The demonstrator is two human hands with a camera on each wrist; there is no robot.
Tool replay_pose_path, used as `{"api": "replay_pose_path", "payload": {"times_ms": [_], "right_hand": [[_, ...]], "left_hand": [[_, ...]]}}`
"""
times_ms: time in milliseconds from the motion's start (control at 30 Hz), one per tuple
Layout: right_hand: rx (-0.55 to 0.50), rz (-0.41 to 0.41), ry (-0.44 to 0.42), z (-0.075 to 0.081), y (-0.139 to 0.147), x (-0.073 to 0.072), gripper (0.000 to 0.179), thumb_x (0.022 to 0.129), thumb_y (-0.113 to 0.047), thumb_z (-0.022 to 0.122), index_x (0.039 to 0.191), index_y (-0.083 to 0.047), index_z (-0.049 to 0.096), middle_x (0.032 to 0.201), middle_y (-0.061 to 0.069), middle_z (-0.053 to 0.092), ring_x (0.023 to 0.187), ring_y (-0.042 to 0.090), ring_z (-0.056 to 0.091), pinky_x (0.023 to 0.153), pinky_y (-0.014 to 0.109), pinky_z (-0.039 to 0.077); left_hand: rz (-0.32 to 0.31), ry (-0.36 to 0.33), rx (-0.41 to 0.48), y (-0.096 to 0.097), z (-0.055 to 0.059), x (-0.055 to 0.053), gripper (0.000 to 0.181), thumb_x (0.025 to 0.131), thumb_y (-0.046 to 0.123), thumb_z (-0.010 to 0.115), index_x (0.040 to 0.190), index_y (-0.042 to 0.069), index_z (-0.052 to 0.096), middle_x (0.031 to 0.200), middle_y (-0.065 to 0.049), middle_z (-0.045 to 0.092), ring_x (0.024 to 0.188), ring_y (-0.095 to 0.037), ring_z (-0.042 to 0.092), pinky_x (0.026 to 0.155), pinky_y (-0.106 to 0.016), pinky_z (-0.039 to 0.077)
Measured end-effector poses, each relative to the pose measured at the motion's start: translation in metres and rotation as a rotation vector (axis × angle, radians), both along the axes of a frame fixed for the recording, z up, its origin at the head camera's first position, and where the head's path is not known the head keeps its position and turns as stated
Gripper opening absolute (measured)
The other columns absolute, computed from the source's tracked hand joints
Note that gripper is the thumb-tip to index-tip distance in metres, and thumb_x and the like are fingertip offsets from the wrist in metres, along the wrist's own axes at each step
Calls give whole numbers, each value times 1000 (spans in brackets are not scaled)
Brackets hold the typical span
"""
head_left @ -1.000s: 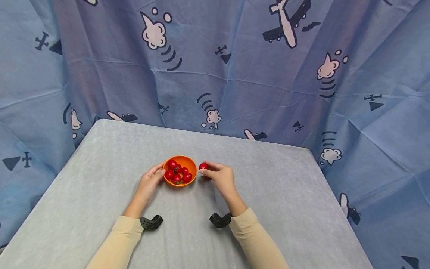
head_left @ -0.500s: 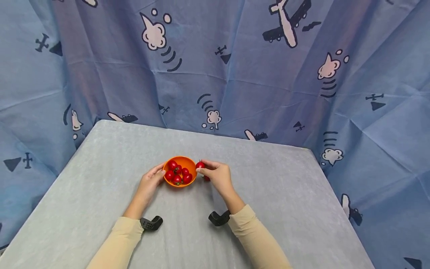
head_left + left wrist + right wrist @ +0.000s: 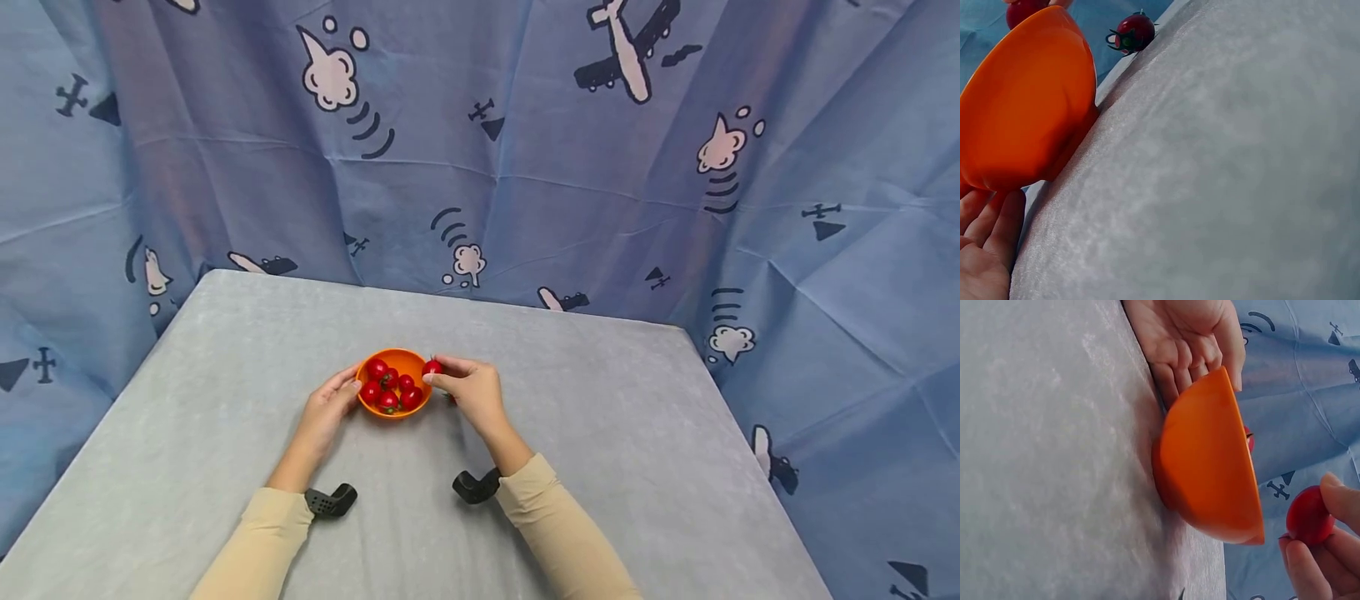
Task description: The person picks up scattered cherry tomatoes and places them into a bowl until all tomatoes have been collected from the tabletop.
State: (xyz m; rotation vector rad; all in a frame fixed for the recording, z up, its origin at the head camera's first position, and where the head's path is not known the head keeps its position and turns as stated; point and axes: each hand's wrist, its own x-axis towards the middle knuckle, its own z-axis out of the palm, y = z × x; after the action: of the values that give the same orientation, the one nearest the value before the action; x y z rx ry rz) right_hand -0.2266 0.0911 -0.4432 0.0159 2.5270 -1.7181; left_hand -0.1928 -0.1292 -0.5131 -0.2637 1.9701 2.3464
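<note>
An orange bowl (image 3: 408, 360) with several cherry tomatoes (image 3: 387, 402) in it stands upright on the table. My left hand (image 3: 322, 412) holds the bowl's left side, thumb at the rim and fingers against the outer wall. My right hand (image 3: 478, 398) pinches one cherry tomato (image 3: 1310, 515) between thumb and fingers, at the bowl's right rim in the head view. The right wrist view shows that tomato just beyond the rim, apart from the bowl. Another cherry tomato (image 3: 1135, 32) with a green stem lies on the table, mostly hidden below the right hand in the head view.
A pale grey cloth covers the table (image 3: 600, 417). Behind it hangs a blue curtain (image 3: 420, 125) printed with planes and clouds. Each wrist wears a black device, one of them by the left sleeve (image 3: 262, 533).
My right hand has carried the pinched tomato leftward to the bowl's rim. The left hand stays on the bowl. The whole head view has shifted slightly.
</note>
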Motion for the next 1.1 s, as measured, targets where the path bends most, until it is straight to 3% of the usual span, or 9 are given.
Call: {"api": "replay_pose_path", "payload": {"times_ms": [267,533,767,1100], "right_hand": [[-45,31,11,-2,-7,1,40,76,-20,86,112,-5,76,110,15,75,69,5,60,55,19,45],[-55,42,7,1,-16,0,37,76,-19,85,110,-6,77,110,12,76,101,17,70,83,26,59],[-12,55,-4,1,-24,0,37,75,-19,87,110,-9,78,114,11,75,110,19,67,85,26,57],[45,56,-5,-5,-36,-1,36,75,-21,87,109,-11,78,119,12,73,124,26,61,99,38,54]], "left_hand": [[-8,10,37,0,-2,0,46,103,12,48,148,-1,44,152,-21,45,104,13,57,92,-7,47],[-2,29,23,-1,-1,-1,46,103,14,49,147,0,45,151,-22,46,104,12,58,92,-8,47],[9,16,20,-2,-1,-2,46,103,13,50,147,1,46,150,-21,47,102,12,59,92,-8,47],[4,27,-4,-2,-4,-1,46,103,12,49,147,-1,44,150,-22,46,101,13,58,92,-8,47]]}}
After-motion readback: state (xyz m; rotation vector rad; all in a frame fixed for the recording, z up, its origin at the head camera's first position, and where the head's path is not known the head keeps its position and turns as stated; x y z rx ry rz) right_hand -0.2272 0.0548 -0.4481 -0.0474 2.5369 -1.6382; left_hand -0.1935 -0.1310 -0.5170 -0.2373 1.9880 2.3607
